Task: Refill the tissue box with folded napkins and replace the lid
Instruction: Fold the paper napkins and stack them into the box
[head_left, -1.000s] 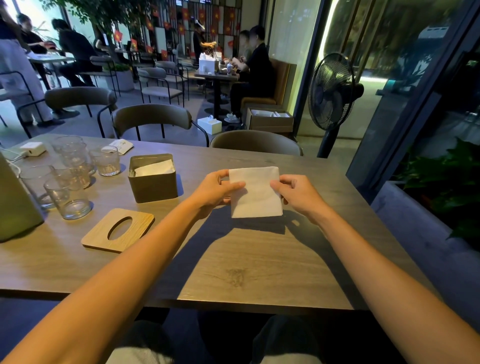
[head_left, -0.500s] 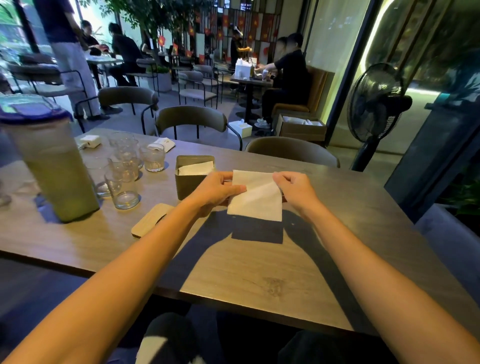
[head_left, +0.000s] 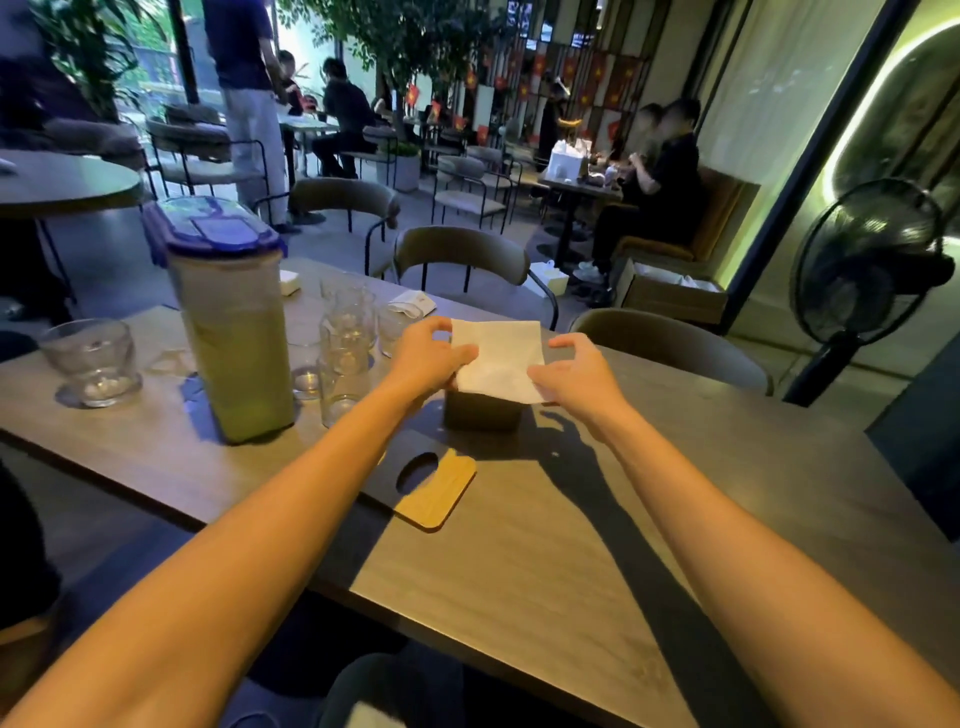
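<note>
A white folded napkin (head_left: 500, 357) lies flat over the open top of the dark square tissue box (head_left: 483, 413) in the middle of the wooden table (head_left: 571, 545). My left hand (head_left: 431, 358) pinches its left edge. My right hand (head_left: 576, 376) holds its right near corner. The box's inside is hidden under the napkin. The wooden lid (head_left: 434, 493), with an oval hole, lies flat on the table in front of the box, partly in my left arm's shadow.
A tall pitcher with a blue lid (head_left: 228, 322) stands to the left. Several empty glasses (head_left: 345, 358) crowd between it and the box, and a glass bowl (head_left: 91, 361) sits further left. Chairs (head_left: 462, 254) line the far edge. A standing fan (head_left: 862, 280) is at the right.
Both hands have carried the napkin left, from in front of me to over the tissue box. The camera has swung left, bringing the pitcher and bowl into view.
</note>
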